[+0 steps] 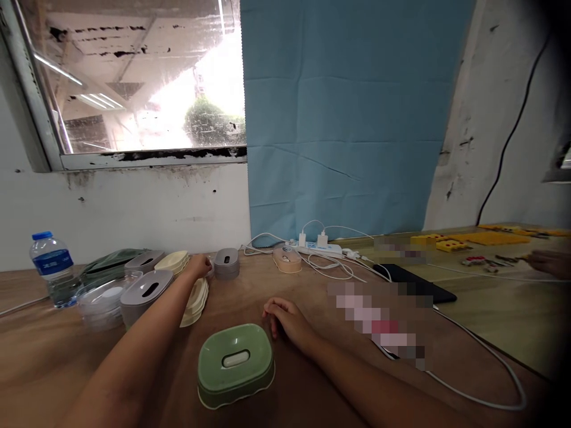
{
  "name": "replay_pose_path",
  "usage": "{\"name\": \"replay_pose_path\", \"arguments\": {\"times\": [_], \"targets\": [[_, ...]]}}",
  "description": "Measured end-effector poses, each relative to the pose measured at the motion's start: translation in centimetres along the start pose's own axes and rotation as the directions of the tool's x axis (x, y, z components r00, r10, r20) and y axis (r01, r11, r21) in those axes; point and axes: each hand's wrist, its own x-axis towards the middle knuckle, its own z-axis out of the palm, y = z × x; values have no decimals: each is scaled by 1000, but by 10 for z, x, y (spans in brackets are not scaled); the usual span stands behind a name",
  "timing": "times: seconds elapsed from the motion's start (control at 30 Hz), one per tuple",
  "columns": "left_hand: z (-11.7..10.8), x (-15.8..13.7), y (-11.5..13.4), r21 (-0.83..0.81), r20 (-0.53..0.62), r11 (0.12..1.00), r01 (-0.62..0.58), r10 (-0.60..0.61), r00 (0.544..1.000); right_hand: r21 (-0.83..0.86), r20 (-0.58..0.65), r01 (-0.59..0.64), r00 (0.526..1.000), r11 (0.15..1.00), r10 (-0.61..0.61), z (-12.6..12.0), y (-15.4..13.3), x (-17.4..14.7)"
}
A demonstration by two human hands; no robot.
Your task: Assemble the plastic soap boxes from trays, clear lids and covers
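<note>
A green plastic box-like cover [235, 355] with an oval slot lies in front of me, a wavy cream edge showing beneath it. To its upper right, my right hand [288, 318] is over the table, fingers loosely bent and apart, holding nothing. My left hand [200, 267] reaches out to the far left among the plastic parts, its fingers closed; what they hold, if anything, is hidden. Just right of it stand stacked grey slotted covers [226, 263]. Stacked cream wavy-edged pieces [196, 302] lie under and beside my left wrist.
Left of my forearm are more grey covers [147, 288], clear plastic containers [102, 300] and a water bottle [52, 267]. A peach cover [288, 259] sits near a power strip [319, 248] with white cables. A black tablet-like slab [414, 283] lies right. Another person's hand [551, 263] shows at far right.
</note>
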Motion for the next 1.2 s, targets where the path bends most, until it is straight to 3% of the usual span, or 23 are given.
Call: {"name": "replay_pose_path", "arguments": {"times": [0.17,0.3,0.37,0.5,0.53,0.6,0.67,0.73,0.87,1.0,1.1,1.2], "targets": [[-2,-5,0,-18,-21,1000,-1,1,1000,-6,61,55,997,998,-55,0,0,-3],[-11,-12,8,-53,-129,998,-22,15,991,-46,171,138,977,989,-128,-2,-8,-11],[-18,-23,18,-78,-212,996,-42,24,977,-112,281,227,941,967,-188,-3,-15,-16],[-28,-77,46,-107,-315,976,-191,149,937,-294,556,457,796,839,-239,-3,-29,-28],[-29,-97,52,-108,-327,951,-289,240,914,-328,595,476,775,816,-213,-2,-31,-30],[-27,-140,62,-159,-377,797,-582,496,782,-387,629,492,759,779,-167,0,-31,-32],[-23,-177,66,-205,-336,695,-689,611,717,-426,619,507,768,750,-168,3,-27,-31],[-15,-201,65,-246,-273,644,-724,671,689,-457,590,513,786,726,-184,4,-22,-28],[10,-209,52,-301,-287,625,-720,661,693,-510,492,486,842,710,-222,3,-12,-22],[31,-195,42,-378,-299,658,-651,579,758,-469,381,463,874,753,-300,-1,-11,-19],[35,-191,41,-478,-333,653,-587,484,809,-403,301,417,901,815,-312,-2,-10,-18],[34,-191,40,-555,-367,613,-563,427,826,-330,274,378,915,865,-296,-2,-9,-18]]}}
